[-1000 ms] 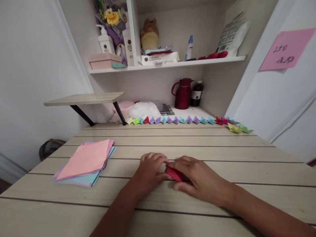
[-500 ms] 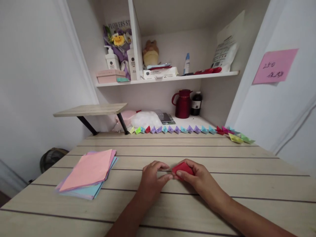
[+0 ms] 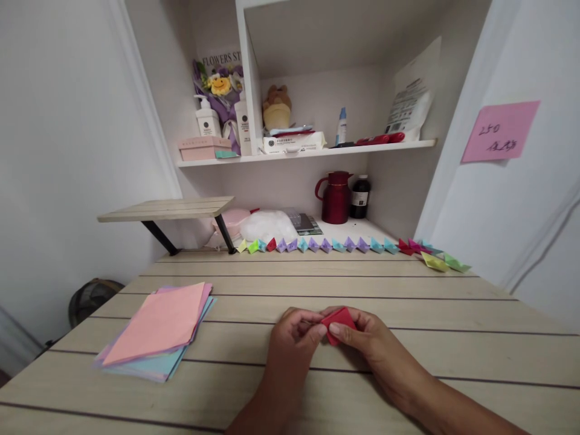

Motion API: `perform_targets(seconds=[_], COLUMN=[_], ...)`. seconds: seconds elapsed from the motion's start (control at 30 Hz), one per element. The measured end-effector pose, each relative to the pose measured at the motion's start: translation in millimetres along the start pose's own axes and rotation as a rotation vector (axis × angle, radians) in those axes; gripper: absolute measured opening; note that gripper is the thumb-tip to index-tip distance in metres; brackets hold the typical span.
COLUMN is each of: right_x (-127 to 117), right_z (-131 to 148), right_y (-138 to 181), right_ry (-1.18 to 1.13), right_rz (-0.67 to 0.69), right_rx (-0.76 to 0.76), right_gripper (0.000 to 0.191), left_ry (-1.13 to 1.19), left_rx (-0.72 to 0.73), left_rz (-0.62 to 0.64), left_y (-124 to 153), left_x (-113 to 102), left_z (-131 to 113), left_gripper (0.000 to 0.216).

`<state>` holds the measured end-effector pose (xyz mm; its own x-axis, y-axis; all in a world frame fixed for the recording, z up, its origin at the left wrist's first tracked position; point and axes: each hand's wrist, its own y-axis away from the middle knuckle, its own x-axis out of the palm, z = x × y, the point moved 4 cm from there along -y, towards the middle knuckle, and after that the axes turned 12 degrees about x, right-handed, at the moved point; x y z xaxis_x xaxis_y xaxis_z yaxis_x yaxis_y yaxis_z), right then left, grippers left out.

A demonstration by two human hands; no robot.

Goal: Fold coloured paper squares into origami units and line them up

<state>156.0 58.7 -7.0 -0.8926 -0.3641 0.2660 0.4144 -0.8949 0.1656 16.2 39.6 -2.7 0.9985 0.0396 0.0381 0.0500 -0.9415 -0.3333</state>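
A small folded piece of red paper [image 3: 339,318] is pinched between both hands just above the wooden table [image 3: 408,314]. My left hand [image 3: 292,338] grips its left side with fingers curled. My right hand [image 3: 365,338] holds its right side, thumb on top. A stack of coloured paper sheets [image 3: 158,326], pink on top, lies to the left of the hands.
A row of small folded paper shapes [image 3: 344,245] in several colours lines the table's far edge. Behind it stand a dark red jug [image 3: 336,196] and a dark bottle [image 3: 360,196]. A small raised wooden shelf [image 3: 167,208] sits at far left. A pink note [image 3: 499,131] hangs on the right wall.
The hands lifted the red paper off the table, where they had pressed it flat, and now pinch it slightly raised. The view tilted upward.
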Motion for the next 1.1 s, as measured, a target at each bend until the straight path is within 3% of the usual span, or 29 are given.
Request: perform_targets(seconds=[0.3, 0.43, 0.5, 0.6, 0.7, 0.8, 0.97, 1.1], right_x=[8, -6, -20, -33, -26, -7, 16, 15], right_z=[4, 8, 17, 30, 36, 32, 26, 21], right_y=[5, 3, 2, 2, 11, 23, 33, 25], right_ry=[0.200, 0.382, 0.500, 0.804, 1.068, 1.246, 1.358, 1.377], right_rz=[0.039, 0.047, -0.019, -0.128, -0.133, -0.058, 0.051, 0.041], right_rx=[-0.009, -0.024, -0.146, -0.350, -0.610, -0.776, -0.937, -0.905], right_gripper=[0.025, 0.038, 0.046, 0.033, 0.047, 0.046, 0.016, 0.016], left_ry=[-0.037, -0.048, -0.060, -0.037, 0.001, 0.009, -0.059, -0.352], left_rx=[-0.042, -0.152, -0.228, -0.339, -0.370, -0.339, -0.324, -0.237], left_rz=[-0.014, 0.047, 0.058, 0.072, 0.142, 0.232, 0.272, 0.268], left_y=[2, 0, -1, 0, 2, 4, 4, 0], left_x=[0, -9, -19, -32, -37, -35, -31, -28], left_z=[-9, -8, -7, -6, -7, -9, -5, 7], left_gripper=[0.012, 0.018, 0.021, 0.028, 0.030, 0.028, 0.026, 0.017])
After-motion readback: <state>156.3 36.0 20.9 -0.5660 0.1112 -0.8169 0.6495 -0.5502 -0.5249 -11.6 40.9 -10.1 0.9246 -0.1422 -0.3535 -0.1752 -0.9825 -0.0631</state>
